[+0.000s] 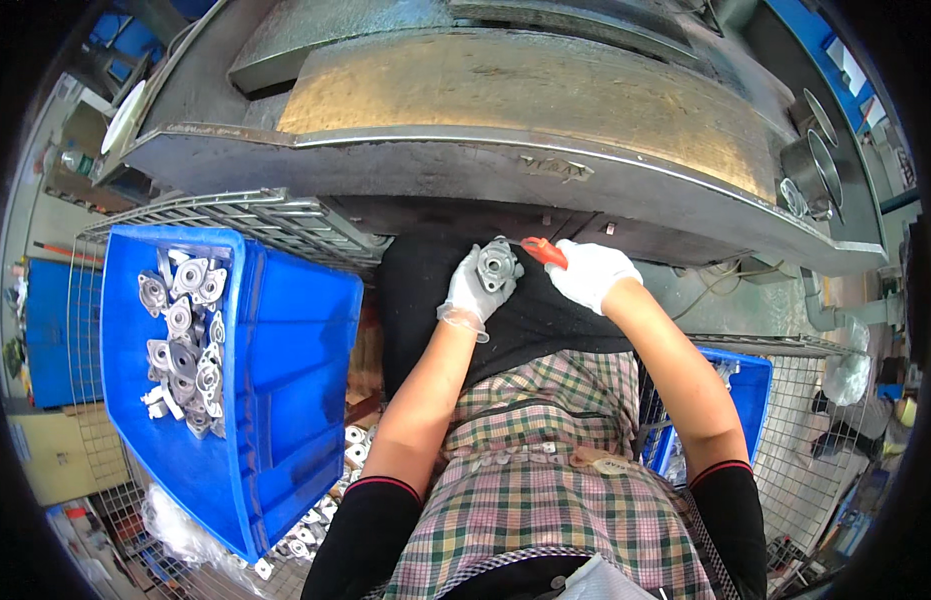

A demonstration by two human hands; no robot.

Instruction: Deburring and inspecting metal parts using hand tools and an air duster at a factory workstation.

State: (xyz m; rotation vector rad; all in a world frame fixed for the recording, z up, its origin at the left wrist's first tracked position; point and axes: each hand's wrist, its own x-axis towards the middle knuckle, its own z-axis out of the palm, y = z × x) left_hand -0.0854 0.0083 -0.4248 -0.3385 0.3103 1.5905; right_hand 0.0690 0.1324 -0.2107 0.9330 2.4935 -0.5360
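Note:
In my gloved left hand (475, 291) is a grey metal casting (497, 264) with a round hub, held above my lap with the fingers closed round it. My gloved right hand (593, 275) grips a red-handled hand tool (545, 252). A thin shaft runs from its handle toward the upper edge of the casting; whether the tip touches cannot be made out. On my left a blue bin (295, 330) stands tilted, with several similar metal castings (182, 345) inside.
A metal workbench (425, 150) with a worn board top (525, 85) spans the far side. More castings (305, 530) lie below the tilted bin. At my right stand a second blue bin (750, 400) and a wire cage (800, 440). Metal cups (810, 165) sit at the bench's right end.

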